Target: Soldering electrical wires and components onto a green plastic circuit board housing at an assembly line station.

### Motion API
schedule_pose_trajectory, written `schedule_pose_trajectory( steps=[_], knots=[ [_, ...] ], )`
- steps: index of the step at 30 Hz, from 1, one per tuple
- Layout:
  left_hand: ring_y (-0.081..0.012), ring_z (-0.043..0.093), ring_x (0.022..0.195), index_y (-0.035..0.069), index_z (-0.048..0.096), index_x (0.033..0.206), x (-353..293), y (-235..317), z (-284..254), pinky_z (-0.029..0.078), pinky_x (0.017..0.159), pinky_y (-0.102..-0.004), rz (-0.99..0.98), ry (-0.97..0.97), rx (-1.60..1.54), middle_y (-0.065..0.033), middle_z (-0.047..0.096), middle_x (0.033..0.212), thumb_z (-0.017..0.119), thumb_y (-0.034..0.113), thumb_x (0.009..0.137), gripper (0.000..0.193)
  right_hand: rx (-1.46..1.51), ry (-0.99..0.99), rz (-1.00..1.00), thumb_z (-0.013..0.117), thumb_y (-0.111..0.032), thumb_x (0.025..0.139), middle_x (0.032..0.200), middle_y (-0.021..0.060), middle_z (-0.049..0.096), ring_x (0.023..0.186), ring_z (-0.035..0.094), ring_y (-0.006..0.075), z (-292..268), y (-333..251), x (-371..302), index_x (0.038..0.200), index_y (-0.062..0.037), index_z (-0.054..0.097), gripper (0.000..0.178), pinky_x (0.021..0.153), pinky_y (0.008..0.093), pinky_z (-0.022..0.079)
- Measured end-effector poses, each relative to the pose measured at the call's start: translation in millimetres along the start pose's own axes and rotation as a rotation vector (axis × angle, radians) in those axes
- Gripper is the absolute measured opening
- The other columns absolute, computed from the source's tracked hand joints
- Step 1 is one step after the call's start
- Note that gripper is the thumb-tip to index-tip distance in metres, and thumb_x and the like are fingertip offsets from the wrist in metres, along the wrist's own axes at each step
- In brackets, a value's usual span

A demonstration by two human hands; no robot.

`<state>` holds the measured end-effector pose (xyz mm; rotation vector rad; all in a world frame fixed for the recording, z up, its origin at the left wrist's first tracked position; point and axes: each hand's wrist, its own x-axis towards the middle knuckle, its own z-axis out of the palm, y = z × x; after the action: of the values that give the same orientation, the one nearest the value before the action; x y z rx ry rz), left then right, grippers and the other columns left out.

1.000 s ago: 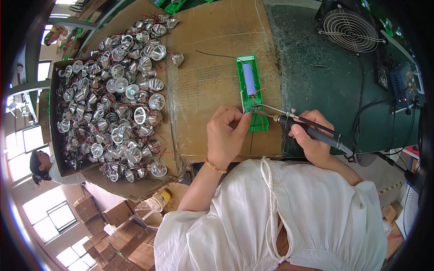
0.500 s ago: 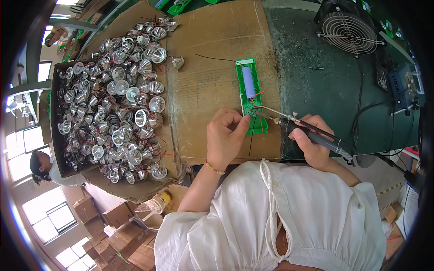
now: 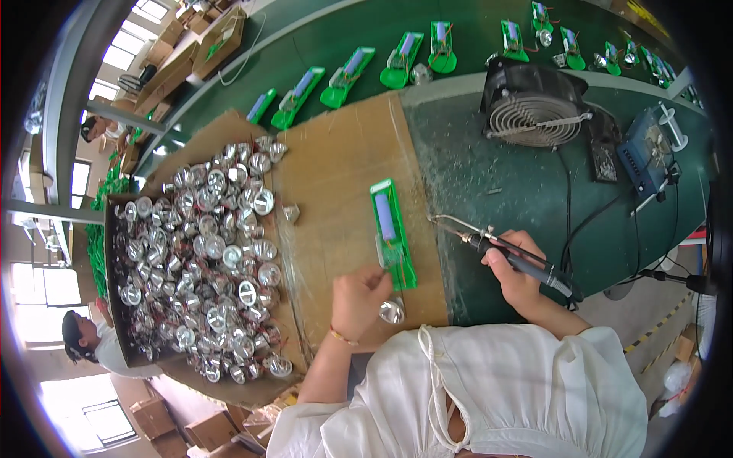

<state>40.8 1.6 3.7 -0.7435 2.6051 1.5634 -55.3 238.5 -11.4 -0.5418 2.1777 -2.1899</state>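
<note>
A green plastic housing [image 3: 406,273] lies on the cardboard sheet in front of me, with a purple cylindrical battery [image 3: 384,216] and a small green circuit board [image 3: 391,253] in it. My left hand [image 3: 357,304] is closed beside the housing's near end, thumb and forefinger together; whatever is between them is hidden. Just below the housing, next to those fingers, sits a silvery lamp reflector [image 3: 392,311]. My right hand [image 3: 513,276] grips a soldering iron [image 3: 547,279] with a thin metal feed tube along it. Its tip points left, apart from the housing.
A box [image 3: 114,252] heaped with reflectors stands at the left. At the far right are a black fan [image 3: 534,122] and a blue soldering unit [image 3: 647,153] with cables. Several green housings [image 3: 347,76] line the green belt at the back. Other people sit at the left.
The view has shifted, bringing the back belt into sight. The iron's tip has moved off the circuit board to the right. A reflector now shows below the housing by my left hand.
</note>
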Motion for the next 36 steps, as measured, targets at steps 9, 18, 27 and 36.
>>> schedule_pose_trajectory(
  steps=[9,18,27,36],
  knots=[
    [-0.0358,0.062,0.065,0.006,0.068,0.077,227.6,115.6,-24.3,0.05,0.06,-0.0418,0.456,0.162,0.594,-0.0183,0.062,0.069,0.058,0.02,0.075,0.018,-0.015,0.035,0.212,0.069,-0.009,0.078,0.074,0.0043,0.06,0.065,0.054,0.0088,-10.2,19.9,0.5,0.086,-0.0026,0.059,0.014,0.058,0.0251,0.045],
    [-0.0349,0.064,0.077,0.007,0.07,0.077,381.3,140.2,-6.3,0.052,0.069,-0.044,0.419,0.287,1.052,-0.0173,0.066,0.081,0.065,0.024,0.077,0.018,0.068,-0.091,0.316,0.07,-0.013,0.08,0.079,0.0085,0.063,0.071,0.061,0.0161,-16.8,8.0,10.4,0.09,-0.0017,0.063,0.017,0.061,0.0268,0.046],
    [-0.0328,0.06,0.067,0.007,0.059,0.058,325.0,138.8,38.6,0.047,0.058,-0.0435,0.631,0.344,0.954,-0.0123,0.061,0.071,0.07,0.042,0.071,0.039,0.093,-0.016,0.246,0.069,-0.013,0.08,0.075,0.005,0.062,0.062,0.06,0.0155,-13.4,10.6,12.2,0.088,-0.0034,0.061,0.015,0.054,0.0272,0.045],
    [-0.0341,0.06,0.057,0.002,0.064,0.065,277.7,105.3,23.3,0.047,0.054,-0.0424,0.505,0.25,0.723,-0.0168,0.06,0.06,0.058,0.02,0.071,0.02,0.016,-0.086,0.242,0.068,-0.017,0.082,0.077,0.0048,0.063,0.066,0.061,0.0126,-14.0,5.8,9.8,0.092,-0.0041,0.062,0.018,0.057,0.0262,0.046]
  ],
)
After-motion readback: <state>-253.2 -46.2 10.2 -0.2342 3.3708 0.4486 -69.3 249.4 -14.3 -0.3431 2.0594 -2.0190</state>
